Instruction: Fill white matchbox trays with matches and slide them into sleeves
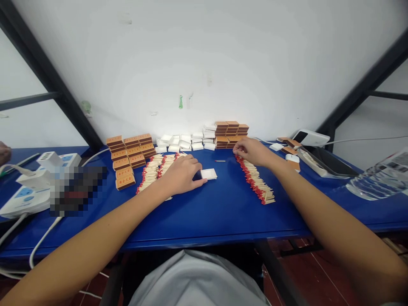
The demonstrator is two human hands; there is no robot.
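1. If judged by placement, apparently picking from matches (pixel 257 183) at 3 o'clock of the tray (pixel 209 173).
2. Observed right hand (pixel 245 151) at 2 o'clock of tray, with fingertips close together; cannot tell whether clamped on matches.
3. Observed left hand (pixel 183 172) at 9 o'clock, with thumb at tray's edge; cannot confirm firm hold.
4. Next, judged to call for a light pinch, keeping tray steady.

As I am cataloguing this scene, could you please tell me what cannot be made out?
Head view:
Part of the left match rows: covered by the left hand.
Whether the right hand grips a match: too small.
Far end of the clear plastic bottle: cut off by the right edge.
Dark item near the power strip: blurred by pixelation.
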